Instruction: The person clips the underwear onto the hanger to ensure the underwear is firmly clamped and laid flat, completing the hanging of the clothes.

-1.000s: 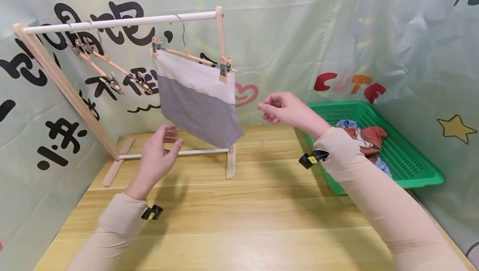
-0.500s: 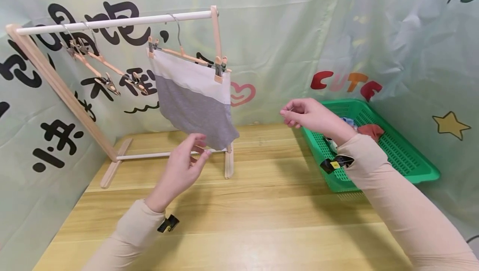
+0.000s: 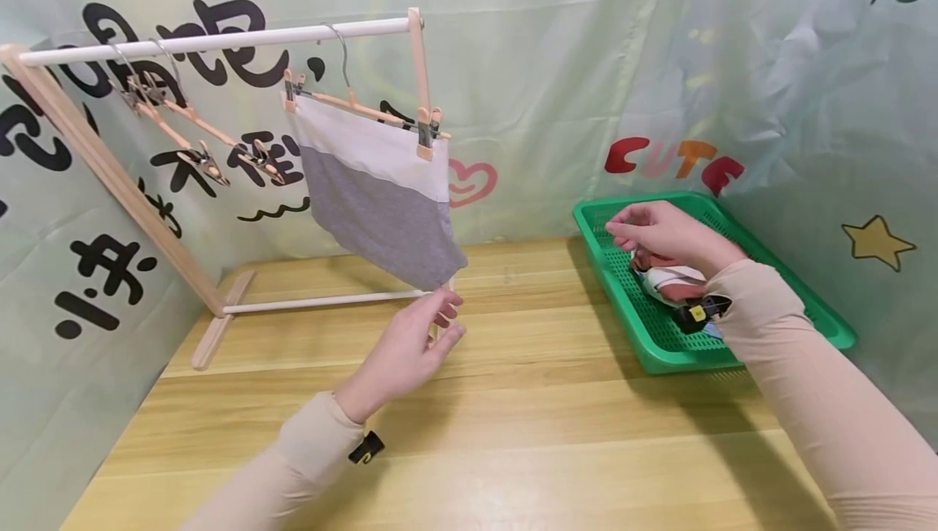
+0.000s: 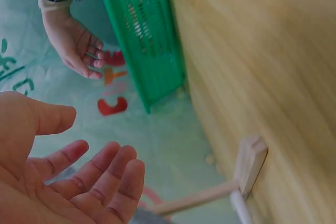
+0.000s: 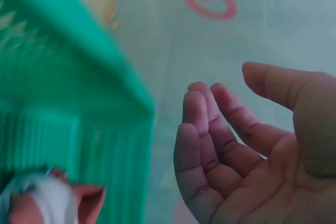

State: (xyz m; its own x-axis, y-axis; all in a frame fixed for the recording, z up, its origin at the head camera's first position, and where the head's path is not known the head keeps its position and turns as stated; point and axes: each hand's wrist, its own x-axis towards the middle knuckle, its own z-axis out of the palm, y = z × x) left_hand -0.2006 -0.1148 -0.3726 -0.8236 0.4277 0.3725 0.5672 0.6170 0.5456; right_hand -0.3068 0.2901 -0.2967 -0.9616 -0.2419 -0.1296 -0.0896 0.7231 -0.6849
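My right hand (image 3: 663,234) hovers above the green basket (image 3: 623,303), fingers loosely bent and holding nothing. In the basket lies a bundle of clothes (image 3: 674,283), rust-red, white and blue, partly hidden by the hand and wrist. My left hand (image 3: 406,352) is raised over the table just in front of the rack's right foot, its fingers relaxed and its palm bare in the left wrist view. Above it hangs a grey and white cloth garment (image 3: 374,189), held at both top corners by the clips of a hanger (image 3: 359,106).
The rack (image 3: 220,42) with a white top rail and wooden posts stands at the back left of the wooden table (image 3: 513,433). Two more clip hangers (image 3: 176,120) hang at its left end. A printed cloth backdrop (image 3: 528,91) encloses the back and sides.
My right hand has moved right, from beside the garment to over the basket. The left hand has shifted right, passing in front of the garment's lower edge.
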